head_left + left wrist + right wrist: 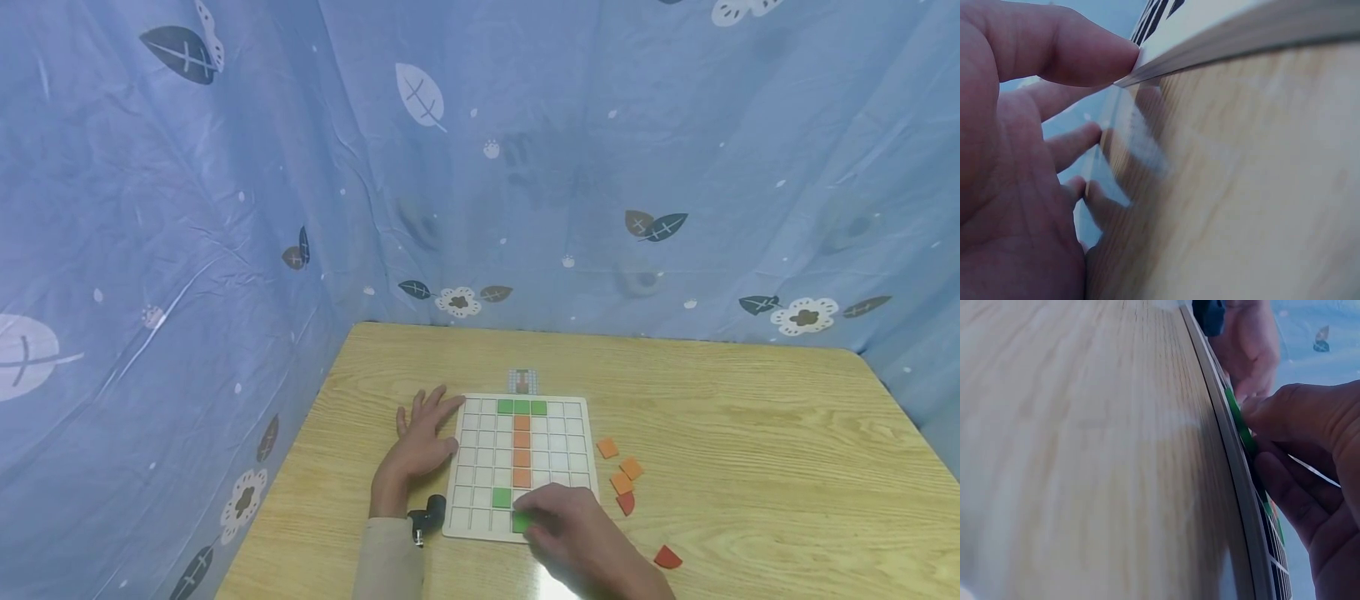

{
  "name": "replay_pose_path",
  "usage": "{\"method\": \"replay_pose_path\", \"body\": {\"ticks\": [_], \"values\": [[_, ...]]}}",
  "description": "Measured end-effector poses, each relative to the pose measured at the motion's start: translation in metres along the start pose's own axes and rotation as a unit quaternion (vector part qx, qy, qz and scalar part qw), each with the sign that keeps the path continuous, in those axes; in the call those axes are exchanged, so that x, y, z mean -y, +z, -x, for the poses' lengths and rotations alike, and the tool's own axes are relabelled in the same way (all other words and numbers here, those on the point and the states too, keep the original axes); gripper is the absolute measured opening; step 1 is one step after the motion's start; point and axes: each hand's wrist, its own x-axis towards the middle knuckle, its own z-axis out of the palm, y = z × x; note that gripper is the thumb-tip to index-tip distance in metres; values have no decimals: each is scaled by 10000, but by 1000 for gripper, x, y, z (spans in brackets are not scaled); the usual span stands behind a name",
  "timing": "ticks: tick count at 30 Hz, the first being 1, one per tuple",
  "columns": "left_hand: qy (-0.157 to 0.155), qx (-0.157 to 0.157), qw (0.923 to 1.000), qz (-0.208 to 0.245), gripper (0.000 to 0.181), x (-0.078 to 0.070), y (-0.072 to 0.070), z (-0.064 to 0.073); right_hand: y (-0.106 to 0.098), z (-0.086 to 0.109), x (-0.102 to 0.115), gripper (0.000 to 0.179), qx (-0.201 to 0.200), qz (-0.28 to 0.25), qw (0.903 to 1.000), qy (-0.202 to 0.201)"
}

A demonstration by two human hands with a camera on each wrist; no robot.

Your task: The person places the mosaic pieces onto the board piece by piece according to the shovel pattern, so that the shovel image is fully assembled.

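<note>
A pale square grid board (481, 458) lies on the table. My left hand (422, 446) rests at its left edge with fingers spread, the thumb touching the board's side in the left wrist view. My right hand (573, 529) is over the near edge and pinches a green square tile (521, 522) at the bottom row; the right wrist view shows thumb and fingers at this green tile (1240, 422). Another green tile (502, 497) sits one row up, to the left. Several orange tiles (522, 450) form a column, below a row of green tiles (522, 407) at the far side.
Loose orange tiles (632, 468) and two red quarter-round pieces (667, 557) lie right of the board on the wooden table (750, 450). A small pattern card (522, 382) lies beyond it. A black device (429, 515) is by the left wrist. Blue curtains (555, 167) surround the table.
</note>
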Motion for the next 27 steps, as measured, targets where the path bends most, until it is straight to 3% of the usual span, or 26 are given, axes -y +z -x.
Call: {"method": "replay_pose_path", "body": {"ticks": [11,27], "values": [[-32,-49,10000,4,85,-2,0,0,2,-1,-4,33,81,-267,9996,-16],[5,-27,10000,-78,85,-2,0,0,2,-3,-5,30,171,-171,9997,29]]}}
